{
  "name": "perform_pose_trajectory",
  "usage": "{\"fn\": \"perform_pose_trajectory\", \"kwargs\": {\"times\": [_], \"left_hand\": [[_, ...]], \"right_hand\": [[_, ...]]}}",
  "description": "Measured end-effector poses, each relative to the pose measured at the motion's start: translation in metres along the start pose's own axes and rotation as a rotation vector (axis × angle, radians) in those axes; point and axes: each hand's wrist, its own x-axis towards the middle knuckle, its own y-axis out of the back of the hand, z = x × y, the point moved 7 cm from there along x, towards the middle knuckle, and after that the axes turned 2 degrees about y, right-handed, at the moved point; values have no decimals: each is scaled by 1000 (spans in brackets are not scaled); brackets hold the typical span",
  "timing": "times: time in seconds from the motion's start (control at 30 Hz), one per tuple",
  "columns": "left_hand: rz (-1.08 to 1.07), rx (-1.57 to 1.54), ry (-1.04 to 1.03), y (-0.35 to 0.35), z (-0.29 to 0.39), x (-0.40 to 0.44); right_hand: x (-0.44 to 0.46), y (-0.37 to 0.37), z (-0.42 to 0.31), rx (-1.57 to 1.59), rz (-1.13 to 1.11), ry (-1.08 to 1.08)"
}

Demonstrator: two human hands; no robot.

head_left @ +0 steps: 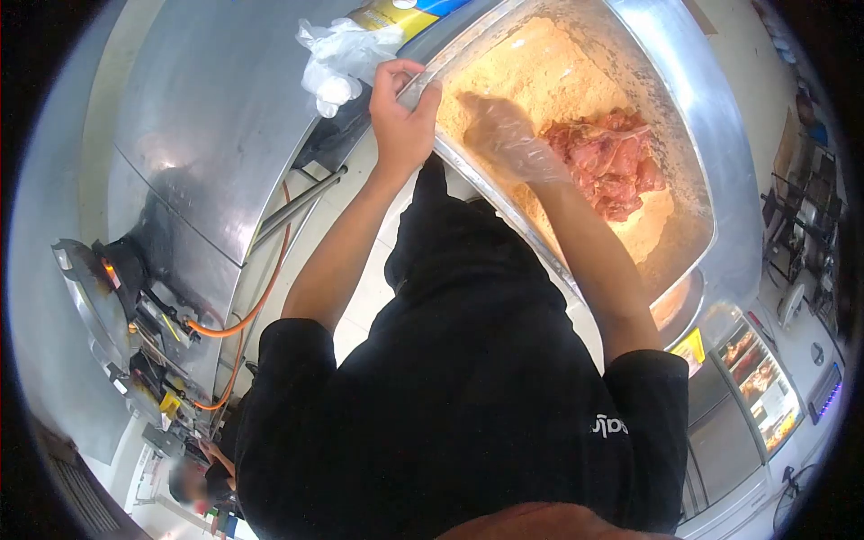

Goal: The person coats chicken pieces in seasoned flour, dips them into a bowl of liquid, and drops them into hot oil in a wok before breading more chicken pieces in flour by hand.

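Observation:
My left hand (402,121) grips the near left rim of a large metal tub (504,193), thumb and fingers closed around the edge. A layer of pale orange breading flour (562,63) covers the tub's bottom. My right hand (508,139), in a clear plastic glove, reaches down into the flour with its fingers stretched out, partly coated and a little blurred. Just right of it, a heap of raw, reddish marinated meat pieces (612,162) lies on the flour.
A white crumpled plastic bag (337,63) and a yellow-blue packet (400,13) lie by the tub's upper left. A steel counter (198,99) runs along the left, with burners and an orange hose (270,292). Another person (193,481) is at the lower left.

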Motion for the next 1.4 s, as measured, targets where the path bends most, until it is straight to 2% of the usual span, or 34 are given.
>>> {"fn": "perform_pose_trajectory", "kwargs": {"times": [0.07, 0.17, 0.27, 0.3, 0.37, 0.47, 0.53, 0.6, 0.67, 0.77, 0.83, 0.87, 0.93, 1.0, 1.03, 1.13, 1.23, 1.3, 1.33, 1.37, 1.4], "left_hand": [[19, 29, -28, 0, 5, 0], [15, 49, -14, 1, 4, 0], [32, 52, -62, -3, 2, -2], [47, 64, -101, 1, 4, 2], [18, 22, -12, 3, -1, 1], [0, 23, 34, 0, -4, 1], [16, 24, 5, 0, 0, 1], [21, 54, -15, 0, 1, 2], [22, 65, 0, 1, 0, -1], [11, 48, 11, 0, 1, 0], [21, 29, -21, 0, 4, 0], [26, 42, -22, 0, 3, -1], [36, 70, -24, 0, 3, -1], [23, 53, 6, 0, 0, -2], [19, 44, 17, 0, -1, -1], [20, 41, 7, 0, -1, 0], [22, 52, 17, 1, -3, 0], [50, 80, -47, 1, 1, 1], [61, 96, -79, 2, 4, 1], [23, 67, -17, 1, -1, 0], [20, 70, -16, 0, 1, 1]], "right_hand": [[1, 13, 7, 147, 19, -80], [8, 48, 13, -9, 88, -150], [-4, 68, 1, -220, 396, 125], [7, 70, 10, -84, 322, 37], [14, 74, 19, 172, 126, -154], [24, 55, 33, 143, 88, -126], [7, 19, 9, -447, 298, 345], [3, -1, -1, -365, 258, 354], [5, -21, 13, 376, -33, -122], [1, -13, 21, 585, -139, -183], [-3, 4, 26, 583, -88, -124], [-4, 20, 25, 494, 0, -43], [-3, 52, 22, 300, 108, -34], [2, 92, 11, 93, 153, -177], [4, 100, 10, -107, 248, -158], [8, 100, 14, 63, 18, -174], [22, 92, 49, 163, 258, -159], [16, 68, 35, 43, 79, 14], [16, 52, 22, -6, 66, 41], [16, 36, 8, -54, 55, 69], [18, 13, 5, -96, 119, 42]]}}
